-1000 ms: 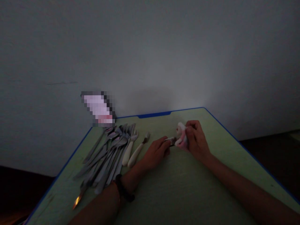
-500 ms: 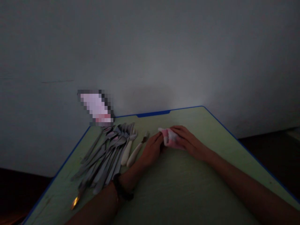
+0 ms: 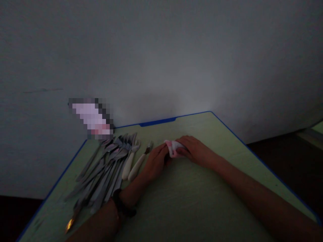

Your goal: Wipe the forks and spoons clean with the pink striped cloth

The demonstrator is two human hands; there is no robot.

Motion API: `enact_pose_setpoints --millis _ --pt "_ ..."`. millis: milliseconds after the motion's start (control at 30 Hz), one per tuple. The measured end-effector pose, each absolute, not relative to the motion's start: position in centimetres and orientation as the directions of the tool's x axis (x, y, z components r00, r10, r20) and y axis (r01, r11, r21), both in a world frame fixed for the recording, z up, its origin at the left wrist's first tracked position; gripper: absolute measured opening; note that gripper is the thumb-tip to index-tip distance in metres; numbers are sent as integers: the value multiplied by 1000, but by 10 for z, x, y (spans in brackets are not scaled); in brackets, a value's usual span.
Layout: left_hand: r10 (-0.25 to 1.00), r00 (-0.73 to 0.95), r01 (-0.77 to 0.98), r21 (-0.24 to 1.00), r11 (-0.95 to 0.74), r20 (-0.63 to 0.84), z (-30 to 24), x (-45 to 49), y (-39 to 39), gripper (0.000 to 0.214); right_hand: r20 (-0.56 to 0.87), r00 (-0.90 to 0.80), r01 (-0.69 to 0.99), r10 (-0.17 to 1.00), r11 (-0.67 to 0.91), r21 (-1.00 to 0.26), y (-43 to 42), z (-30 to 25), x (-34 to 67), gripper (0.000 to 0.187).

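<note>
The scene is dim. My right hand [image 3: 195, 151] lies over a small pink and white cloth [image 3: 172, 148] on the green table [image 3: 191, 205], its fingers pressing the cloth down. My left hand [image 3: 154, 162] rests just left of the cloth, fingers curled and touching it. The piece of cutlery seen earlier between my hands is hidden by the cloth and fingers. A dark band sits on my left wrist.
Several metal spoons and forks [image 3: 106, 171] lie in a row on the table's left side, with two white-handled pieces [image 3: 132, 164] nearest my left hand. A blurred-out pinkish object [image 3: 91, 117] stands by the wall at the back left. The table has a blue edge [image 3: 227, 129].
My right hand has lowered and moved left with the cloth, from held up to pressed flat on the table. The utensil tip that showed between my hands is now covered. The camera has shifted right.
</note>
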State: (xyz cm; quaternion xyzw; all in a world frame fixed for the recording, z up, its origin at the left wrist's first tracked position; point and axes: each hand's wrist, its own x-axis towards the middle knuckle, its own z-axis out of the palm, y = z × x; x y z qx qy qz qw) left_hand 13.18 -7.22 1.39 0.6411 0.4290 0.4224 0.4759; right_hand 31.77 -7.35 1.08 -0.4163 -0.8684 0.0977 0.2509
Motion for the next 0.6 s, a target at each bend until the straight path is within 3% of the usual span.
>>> enact_pose_setpoints --millis 100,233,400,500,600 --pt "966 245 228 963 -141 83 10 129 -66 46 308 -557 666 771 636 -389 -67 9 330 30" --pt "957 282 318 935 -160 68 2 126 -61 49 284 -620 613 731 678 -405 -67 10 341 32" --pt "933 343 376 894 -243 109 6 126 -64 36 310 -612 658 727 686 -310 -77 13 330 35" --pt "908 354 484 787 -382 222 9 126 -65 21 279 -600 699 750 661 -273 -81 12 320 35" --pt "889 365 570 689 -449 277 9 130 -68 19 242 -569 732 786 618 -287 -82 12 317 34"
